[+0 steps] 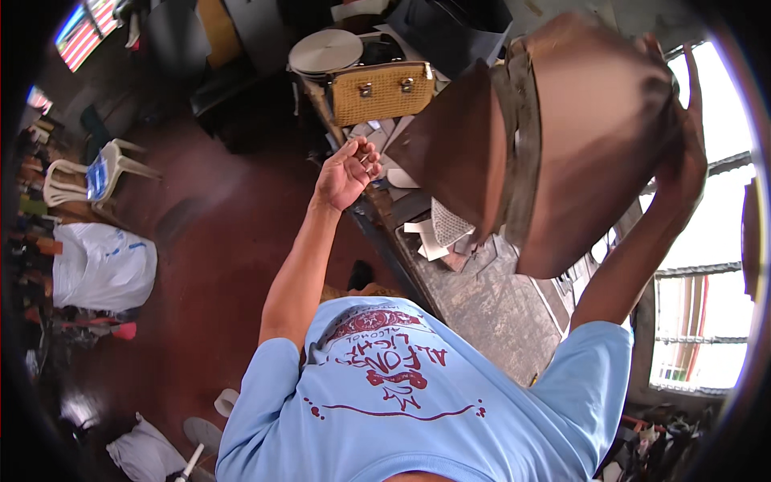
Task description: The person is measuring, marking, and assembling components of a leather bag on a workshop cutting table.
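Note:
My right hand is raised at the right, gripping the edge of a large brown leather-like piece. The piece hangs tilted above the workbench, partly blurred by motion. A dark strip runs across it, and a darker brown flap spreads to the left of that strip. My left hand is held up beside the bench edge, palm showing and fingers loosely curled apart. I see nothing held in it. It is nearest to a tan woven handbag with two metal clasps, and does not touch it.
The grey workbench carries scraps, a white textured piece and a round white disc at its far end. Barred windows stand close on the right. At the left are a plastic chair and a white sack.

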Demonstrator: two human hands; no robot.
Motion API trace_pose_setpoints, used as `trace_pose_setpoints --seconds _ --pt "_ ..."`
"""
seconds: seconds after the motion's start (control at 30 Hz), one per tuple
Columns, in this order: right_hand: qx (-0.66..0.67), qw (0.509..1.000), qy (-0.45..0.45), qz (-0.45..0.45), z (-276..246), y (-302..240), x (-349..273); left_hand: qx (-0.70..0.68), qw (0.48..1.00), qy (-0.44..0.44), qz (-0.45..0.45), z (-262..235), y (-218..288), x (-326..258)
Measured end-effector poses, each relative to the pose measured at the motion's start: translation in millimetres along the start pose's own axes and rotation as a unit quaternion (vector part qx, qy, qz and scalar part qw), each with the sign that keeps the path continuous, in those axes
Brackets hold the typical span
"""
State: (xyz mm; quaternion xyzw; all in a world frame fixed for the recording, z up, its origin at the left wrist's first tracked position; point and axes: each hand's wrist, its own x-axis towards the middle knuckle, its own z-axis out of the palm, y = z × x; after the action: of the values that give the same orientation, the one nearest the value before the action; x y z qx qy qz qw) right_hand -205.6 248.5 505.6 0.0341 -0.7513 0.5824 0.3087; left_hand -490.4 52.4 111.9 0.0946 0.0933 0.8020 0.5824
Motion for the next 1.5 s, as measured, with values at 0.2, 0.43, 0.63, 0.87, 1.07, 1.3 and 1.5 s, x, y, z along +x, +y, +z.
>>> trace_pose_setpoints --seconds 0.2,0.43,0.63,0.87,1.07,1.3,1.5 --pt "-0.154 0.980 0.120 0.046 -39 -29 66 0.220 0.966 -0.018 -0.135 14 -48 51" --pt "-0.277 0.919 0.268 0.090 -47 -34 91 0.506 0.846 -0.157 -0.063 100 -93 35" --pt "-0.238 0.924 0.282 0.103 -32 -10 93 0.522 0.849 -0.025 -0.081 133 -69 78" --pt "-0.189 0.928 0.300 0.115 -51 5 75 0.522 0.849 -0.020 -0.080 134 -81 76" --pt "-0.139 0.935 0.303 0.116 -94 3 50 0.479 0.861 -0.144 -0.090 98 -67 89" --pt "-0.025 0.944 0.273 0.182 -139 -11 16 0.589 0.766 -0.161 -0.204 33 -37 89" --pt "-0.123 0.924 0.329 0.153 -120 5 -4 0.345 0.915 -0.136 -0.160 26 -25 85"
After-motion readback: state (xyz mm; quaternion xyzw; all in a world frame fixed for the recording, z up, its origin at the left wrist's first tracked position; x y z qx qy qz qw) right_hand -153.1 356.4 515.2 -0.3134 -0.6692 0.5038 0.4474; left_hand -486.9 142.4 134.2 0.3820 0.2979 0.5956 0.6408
